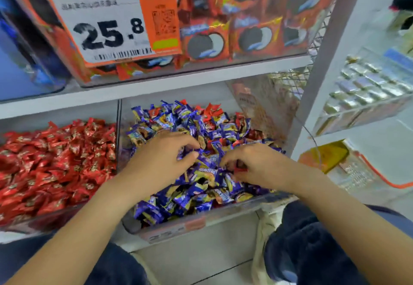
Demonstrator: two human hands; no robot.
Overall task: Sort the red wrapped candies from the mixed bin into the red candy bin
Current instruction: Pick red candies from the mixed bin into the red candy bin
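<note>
Red candy bin (55, 215) full; mixed bin (169, 229) mostly purple wrappers.

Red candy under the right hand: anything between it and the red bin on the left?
Yes. The red candy at the right hand sits in the mixed bin. Toward the red candy bin lie the left hand and the clear divider wall between bins; it must be lifted over.

I have two hands in frame, my left hand (161, 157) and my right hand (257, 168). Two candy bins sit side by side: the red candy bin (55, 220) lower left, the mixed bin (169, 233) at centre. One price sign (111, 21) hangs upper left.
</note>
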